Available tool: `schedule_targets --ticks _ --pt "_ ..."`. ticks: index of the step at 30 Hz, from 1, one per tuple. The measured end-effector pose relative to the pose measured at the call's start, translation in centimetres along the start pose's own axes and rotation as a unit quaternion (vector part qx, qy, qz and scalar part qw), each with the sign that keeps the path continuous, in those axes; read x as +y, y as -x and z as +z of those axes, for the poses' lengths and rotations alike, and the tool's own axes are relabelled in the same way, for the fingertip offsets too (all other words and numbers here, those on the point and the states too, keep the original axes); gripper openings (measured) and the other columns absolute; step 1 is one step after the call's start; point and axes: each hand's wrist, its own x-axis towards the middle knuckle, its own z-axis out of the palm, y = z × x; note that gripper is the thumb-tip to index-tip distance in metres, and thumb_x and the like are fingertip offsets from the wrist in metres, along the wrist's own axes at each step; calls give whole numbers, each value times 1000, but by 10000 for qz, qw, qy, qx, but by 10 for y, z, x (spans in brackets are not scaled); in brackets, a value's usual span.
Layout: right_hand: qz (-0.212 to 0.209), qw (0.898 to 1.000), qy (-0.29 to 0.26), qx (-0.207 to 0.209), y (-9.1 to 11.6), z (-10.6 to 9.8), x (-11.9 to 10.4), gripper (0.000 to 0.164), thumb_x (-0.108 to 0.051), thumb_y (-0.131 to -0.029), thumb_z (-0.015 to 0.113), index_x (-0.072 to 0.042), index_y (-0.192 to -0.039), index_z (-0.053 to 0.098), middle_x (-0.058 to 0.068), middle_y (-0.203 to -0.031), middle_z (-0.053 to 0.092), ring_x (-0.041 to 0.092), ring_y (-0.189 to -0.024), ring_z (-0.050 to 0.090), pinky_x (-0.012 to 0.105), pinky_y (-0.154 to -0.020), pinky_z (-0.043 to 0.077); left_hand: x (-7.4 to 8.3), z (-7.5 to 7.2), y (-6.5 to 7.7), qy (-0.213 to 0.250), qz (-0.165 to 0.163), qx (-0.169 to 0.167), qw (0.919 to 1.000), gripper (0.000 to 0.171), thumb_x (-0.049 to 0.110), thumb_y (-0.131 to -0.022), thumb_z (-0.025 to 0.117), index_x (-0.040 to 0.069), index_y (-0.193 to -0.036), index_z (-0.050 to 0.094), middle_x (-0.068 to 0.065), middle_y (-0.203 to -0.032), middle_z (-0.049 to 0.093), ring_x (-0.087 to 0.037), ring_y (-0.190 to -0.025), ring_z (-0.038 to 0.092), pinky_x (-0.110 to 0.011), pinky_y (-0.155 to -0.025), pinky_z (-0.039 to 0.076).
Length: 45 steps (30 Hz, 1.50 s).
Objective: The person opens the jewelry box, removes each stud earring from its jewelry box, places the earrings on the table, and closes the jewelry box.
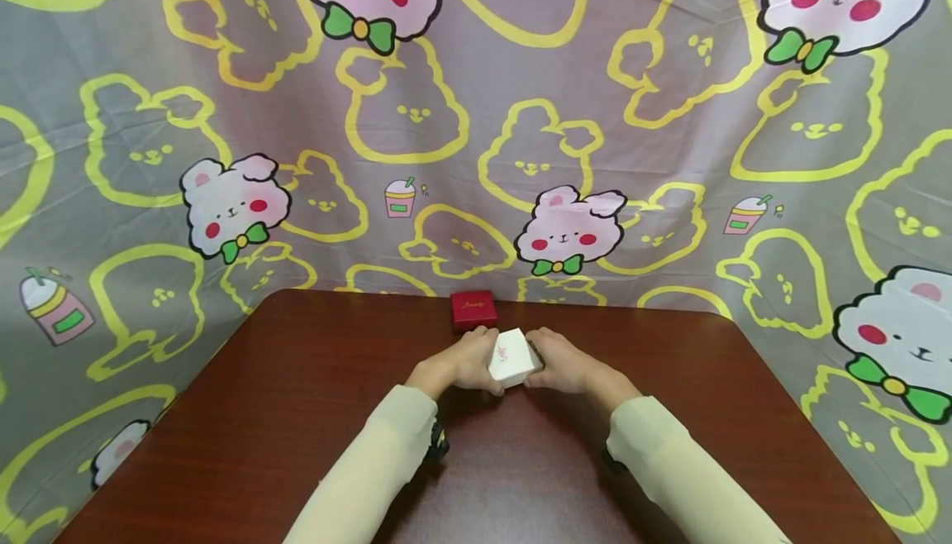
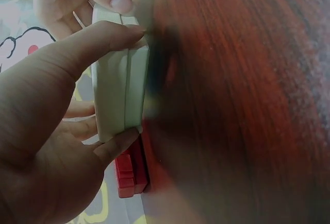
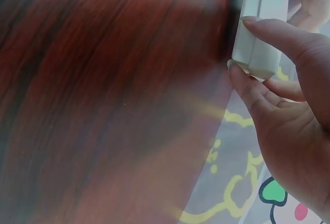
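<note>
A small white box with pinkish lettering on its top is held between both hands over the table. My left hand grips its left side, thumb on the near face and fingers around the far edge. On the opposite side my right hand holds it the same way. A seam between lid and base runs along the white box in the left wrist view. The right wrist view shows the thumb of my right hand lying across that seam on the box.
Just beyond the hands, a red box with gold lettering lies near the back edge of the dark wooden table. A patterned cloth with rabbit drawings hangs behind and along the sides.
</note>
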Motion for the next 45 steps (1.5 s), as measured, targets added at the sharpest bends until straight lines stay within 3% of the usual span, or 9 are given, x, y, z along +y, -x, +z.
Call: schedule_targets --ticks 11,25,38,45 --pt "-253 9994 174 132 5 -3 -2 67 -15 -77 89 9 -129 55 14 -114 59 22 -98 57 39 -87 50 1 -6 5 -40 367 77 9993 80 28 -70 94 2 -131 50 -7 -109 53 -23 -99 52 -35 -87 46" --pt "-580 9981 91 172 15 -9 -4 80 -16 -77 90 12 -139 48 21 -131 52 29 -115 56 44 -97 49 6 -9 12 144 623 33 9979 78 24 -72 93 4 -133 49 -9 -119 53 -21 -105 50 -33 -92 45" --pt "-829 9962 62 276 26 -10 -7 85 -20 -75 92 10 -140 47 22 -139 48 31 -122 53 47 -102 47 13 -12 19 181 784 -81 9967 87 19 -70 93 4 -142 46 -10 -129 53 -22 -112 49 -33 -97 44" --pt "-759 9971 55 88 30 -11 -10 90 -26 -76 92 10 -144 44 22 -142 47 30 -122 53 46 -101 47 13 -10 20 138 892 -89 9959 90 18 -69 93 6 -144 46 -8 -131 54 -21 -112 50 -31 -95 44"
